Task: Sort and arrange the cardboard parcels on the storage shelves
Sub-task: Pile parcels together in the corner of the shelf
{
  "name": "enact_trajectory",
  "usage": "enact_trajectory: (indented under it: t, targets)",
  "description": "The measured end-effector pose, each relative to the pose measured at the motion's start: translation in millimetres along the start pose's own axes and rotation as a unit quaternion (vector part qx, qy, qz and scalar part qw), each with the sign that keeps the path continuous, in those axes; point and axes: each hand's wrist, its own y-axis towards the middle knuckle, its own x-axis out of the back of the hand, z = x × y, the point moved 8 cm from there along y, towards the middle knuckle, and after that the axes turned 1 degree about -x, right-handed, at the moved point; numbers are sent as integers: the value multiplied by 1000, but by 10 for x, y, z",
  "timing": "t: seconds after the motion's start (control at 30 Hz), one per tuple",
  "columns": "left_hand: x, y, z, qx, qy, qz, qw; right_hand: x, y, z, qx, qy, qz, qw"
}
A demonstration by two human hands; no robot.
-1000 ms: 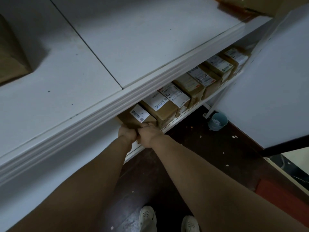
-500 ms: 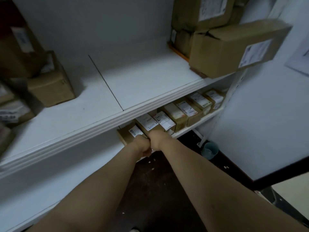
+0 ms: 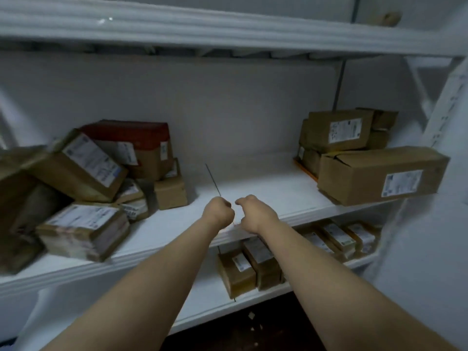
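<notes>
Head view: left hand is being held clenched in a fist, and right hand is being held just beside it with fingers curled under. Nothing is being gripped by either, as far as can be seen. Both are being held over the front edge of the middle shelf, above its bare centre stretch. To the left, a jumbled pile of parcels is being propped at tilts, with a red-topped box behind, a small box at its right edge and a flat parcel at the front lip. To the right, a stacked group is being fronted by a long parcel, whose near end seems to be overhanging the lip. Below, a row of parcels is being stored neatly on the lower shelf. Judged step: the next parcel is being chosen. To be done well, the tilted pile should be taken from the top, one box at a time, with both hands put under its ends, labels turned forward and the bare centre filled. The overhanging box should be pushed back so it is not knocked off.
</notes>
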Motion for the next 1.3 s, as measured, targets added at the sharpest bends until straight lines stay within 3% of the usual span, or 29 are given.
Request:
enact_trajectory:
  t: [0.13,0.27,0.5,0.63,0.73,0.93,1.1,1.3]
  targets:
    - [833,69,-39,-60,182,-127,973,131,271,549,29,27,-24,999]
    - [1612,56,-18,-78,276,-214,934,183,648,1300,81,53,-27,995]
    - [2886,38,545,3,273,-347,897,120,1101,2381,143,109,-8,984]
    - [3429,-21,813,31,195,-448,872,48,1314,2760,162,145,3,976]
    - [3716,100,1112,99,136,-435,885,44,1444,3001,170,174,1,970]
    - [3778,397,1601,196,75,-293,933,-46,1607,3180,165,194,18,967]
    - [3821,453,1558,179,110,-297,932,-124,1629,3262,168,224,40,959]
    - [3790,312,1277,70,41,-356,931,-21,1534,3138,160,301,32,940]
